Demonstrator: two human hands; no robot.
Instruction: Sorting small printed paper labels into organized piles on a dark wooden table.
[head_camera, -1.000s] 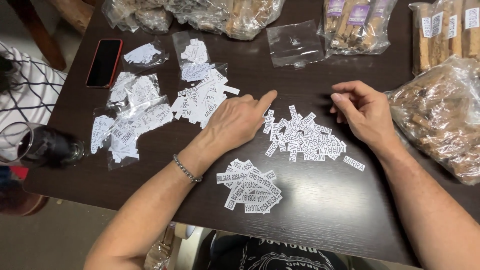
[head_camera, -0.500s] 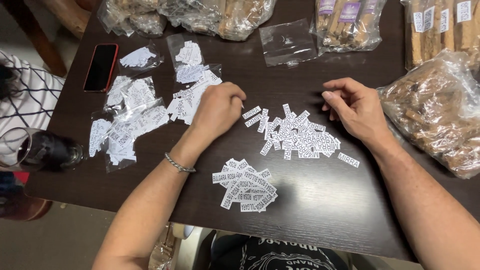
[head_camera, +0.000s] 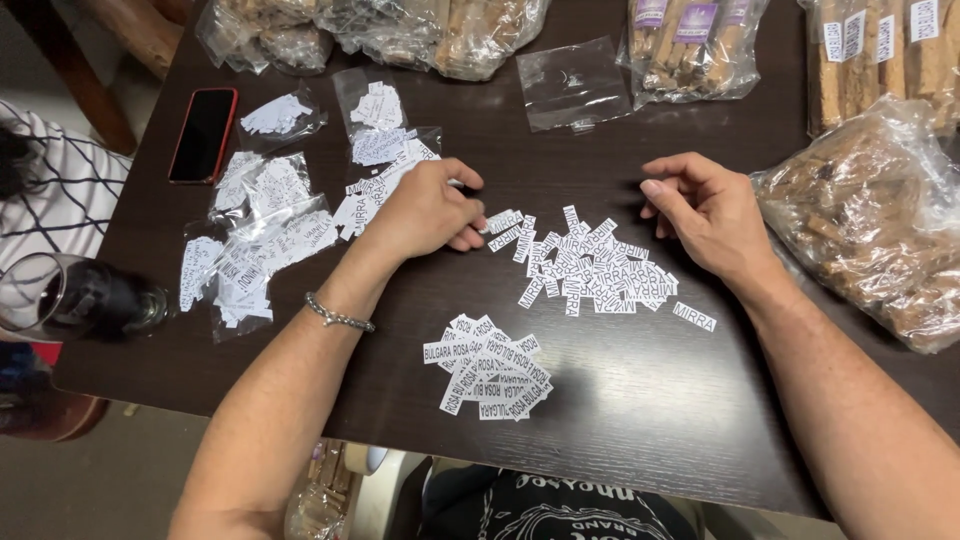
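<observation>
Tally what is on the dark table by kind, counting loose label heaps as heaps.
Loose label heaps: 2, one between the left hand and right hand, the scattered heap, and a near heap
Phone: 1
Empty clear bag: 1
Total: 4

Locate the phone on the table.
Head view: the red-cased phone lies face up at the dark table's far left, beside clear bags of paper slips.
</observation>
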